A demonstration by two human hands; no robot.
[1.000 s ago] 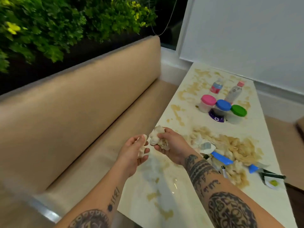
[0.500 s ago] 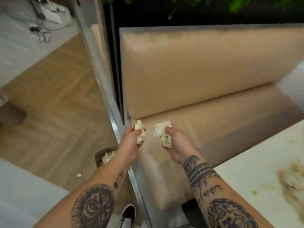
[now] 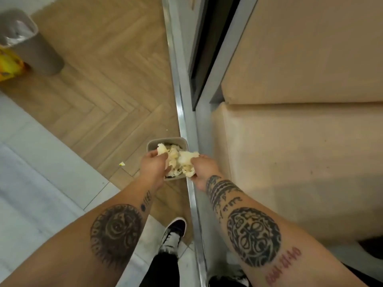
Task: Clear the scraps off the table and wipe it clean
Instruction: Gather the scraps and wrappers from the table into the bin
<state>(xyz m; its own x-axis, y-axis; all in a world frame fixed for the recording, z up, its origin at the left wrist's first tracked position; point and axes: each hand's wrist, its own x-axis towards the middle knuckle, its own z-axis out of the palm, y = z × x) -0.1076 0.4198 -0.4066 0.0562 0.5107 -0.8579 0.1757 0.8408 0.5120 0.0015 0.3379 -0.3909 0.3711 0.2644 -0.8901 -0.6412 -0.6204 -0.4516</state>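
A small grey bin (image 3: 165, 140) stands on the wooden floor beside the bench's metal edge, with pale crumpled scraps (image 3: 175, 162) inside it. Both of my hands are right above its opening. My left hand (image 3: 153, 165) holds a whitish scrap (image 3: 161, 149) in its fingers. My right hand (image 3: 202, 169) grips a larger crumpled wad (image 3: 189, 160) over the bin's right side. The table is out of view.
A beige padded bench (image 3: 300, 154) fills the right side, edged by a metal strip (image 3: 186, 125). A taller grey bin (image 3: 27, 42) with a yellow bag (image 3: 9, 66) stands at the far left. A small scrap (image 3: 121, 163) lies on the floor. My shoe (image 3: 174, 233) is below.
I have turned away from the table and looked down. Both hands, still holding scraps, have moved left and down from over the bench to above the small bin.
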